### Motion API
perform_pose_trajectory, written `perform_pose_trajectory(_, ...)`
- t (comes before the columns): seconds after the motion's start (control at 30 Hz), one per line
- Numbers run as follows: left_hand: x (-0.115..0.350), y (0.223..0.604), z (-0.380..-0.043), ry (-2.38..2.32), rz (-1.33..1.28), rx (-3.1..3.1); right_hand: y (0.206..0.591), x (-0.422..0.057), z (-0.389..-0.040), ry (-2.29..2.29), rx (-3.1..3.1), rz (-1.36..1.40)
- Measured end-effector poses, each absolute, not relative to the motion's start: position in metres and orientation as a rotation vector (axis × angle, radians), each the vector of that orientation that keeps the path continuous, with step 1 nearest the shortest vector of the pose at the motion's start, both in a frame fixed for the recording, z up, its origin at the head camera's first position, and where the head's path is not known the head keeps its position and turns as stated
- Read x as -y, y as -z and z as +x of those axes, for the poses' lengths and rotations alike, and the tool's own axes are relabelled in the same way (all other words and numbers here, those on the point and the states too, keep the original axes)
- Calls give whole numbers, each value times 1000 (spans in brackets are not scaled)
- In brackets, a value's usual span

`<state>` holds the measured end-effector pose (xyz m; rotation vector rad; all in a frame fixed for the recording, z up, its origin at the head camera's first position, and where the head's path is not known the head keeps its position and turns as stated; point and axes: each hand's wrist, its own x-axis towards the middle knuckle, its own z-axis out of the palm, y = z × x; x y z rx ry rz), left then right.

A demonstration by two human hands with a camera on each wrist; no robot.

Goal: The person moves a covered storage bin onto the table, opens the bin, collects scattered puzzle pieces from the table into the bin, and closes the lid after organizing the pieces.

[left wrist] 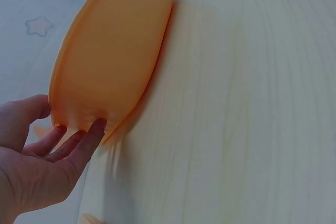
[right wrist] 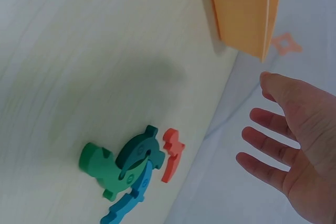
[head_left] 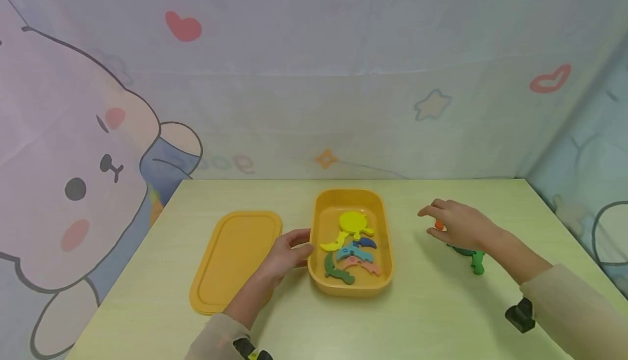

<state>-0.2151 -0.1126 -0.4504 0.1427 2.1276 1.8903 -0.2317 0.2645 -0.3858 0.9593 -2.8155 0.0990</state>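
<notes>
The fingertips of my left hand point(head_left: 290, 253) touch the outer left wall of a yellow-orange plastic box point(head_left: 350, 290), and the thumb is at its rim. Inside the box lie several flat animal-shaped toy pieces: a round yellow turtle-like one point(head_left: 353, 222), a yellow curved one, blue ones, a salmon one point(head_left: 361, 265) and a dark green one point(head_left: 337, 271). To the right, my right hand point(head_left: 461, 222) hovers over the table with spread fingers, holding nothing. Below it lie a red piece point(right wrist: 172, 155), a green piece point(right wrist: 113, 170), a dark green piece point(right wrist: 139, 149) and a blue piece point(right wrist: 128, 200).
A flat yellow-orange lid point(head_left: 235, 259) rests on the pale wooden table point(head_left: 422, 322), left of the box. Behind the table hangs a printed cloth point(head_left: 304, 76) with a cartoon animal and hearts.
</notes>
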Motion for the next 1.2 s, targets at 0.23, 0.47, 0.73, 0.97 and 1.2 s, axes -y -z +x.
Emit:
perform_pose_trajectory(0.23,113,450,-214,-1883,142,-2133,392,-274,-227,-115,2829,936)
perform_pose_trajectory(0.47,112,450,-214,-1900,155,-2118,402,-283,-225,-148,2850,886)
perform_pose_trajectory(0.73,112,449,-213,-1922,168,-2099,414,-294,-226,-129,2897,811)
perform_pose_trajectory(0.97,112,451,-214,-1907,153,-2114,423,-305,-225,-149,2953,721)
perform_pose_trajectory(1.2,112,451,-214,-1899,143,-2122,431,-312,-225,-100,2987,661)
